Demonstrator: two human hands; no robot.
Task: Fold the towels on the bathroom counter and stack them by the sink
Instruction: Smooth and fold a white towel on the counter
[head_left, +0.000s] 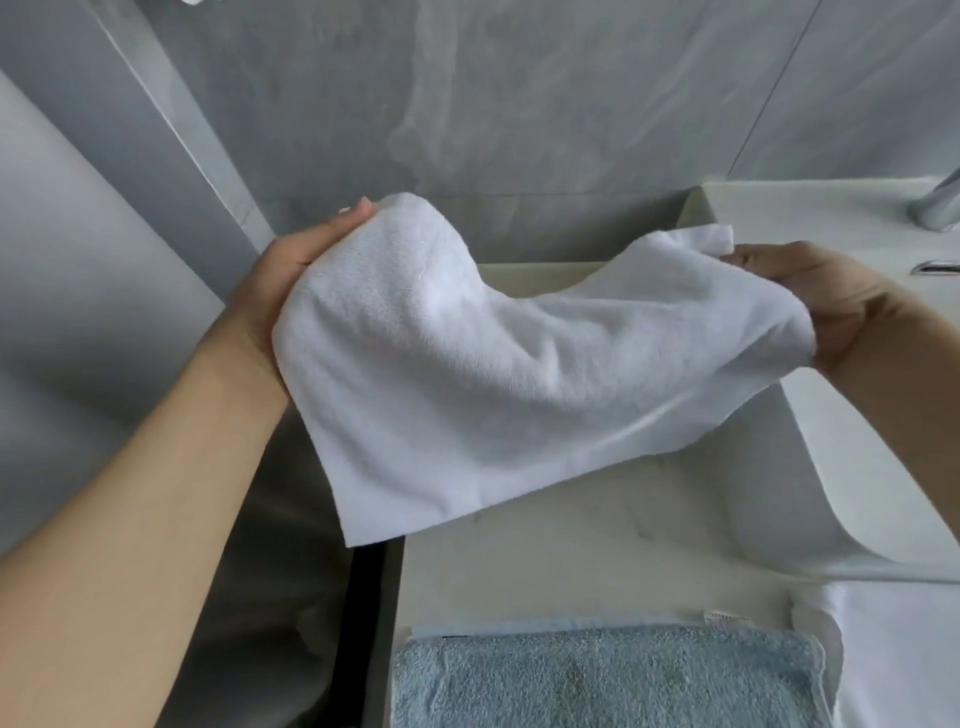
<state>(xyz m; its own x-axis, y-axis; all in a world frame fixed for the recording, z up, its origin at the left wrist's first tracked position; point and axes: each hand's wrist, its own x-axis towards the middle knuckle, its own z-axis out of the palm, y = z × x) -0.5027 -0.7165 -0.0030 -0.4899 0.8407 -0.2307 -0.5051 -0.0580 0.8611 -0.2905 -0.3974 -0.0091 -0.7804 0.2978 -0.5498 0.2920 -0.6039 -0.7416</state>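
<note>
Left grip (291, 280) and right grip (810, 306) raised apart, forearms bare, fingers curled, each pinching cloth edge.

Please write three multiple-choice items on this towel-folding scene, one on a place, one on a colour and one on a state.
1. Where is the white towel?
A. Held in the air above the counter
B. Flat in the sink
C. Draped over the faucet

2. What colour is the folded towel nearest the camera?
A. Red
B. Light blue
C. Black

3. How is the white towel held?
A. By the left hand alone
B. By the right hand alone
C. By both hands

Answers: 1 A, it hangs between the hands, clear of the counter. 2 B, its pile is pale blue. 3 C, each hand grips one end.
</note>
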